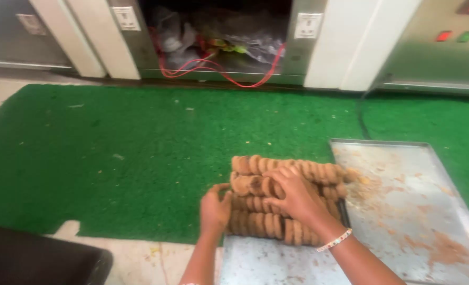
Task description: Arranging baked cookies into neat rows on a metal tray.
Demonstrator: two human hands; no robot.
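Observation:
Rows of round brown biscuits (255,164) stand on edge, packed side by side at the top of a metal tray (266,261) near the bottom centre. My right hand (293,196), with a beaded bracelet on the wrist, lies across the middle rows with fingers curled over the biscuits. My left hand (215,208) presses against the left end of the rows, fingers bent.
A second metal tray (413,200), dusted with crumbs, lies to the right on the green mat (113,153). Steel cabinets with wall sockets (308,25), plastic bags and a red cable (213,68) line the far side. A dark object (28,258) sits at the bottom left.

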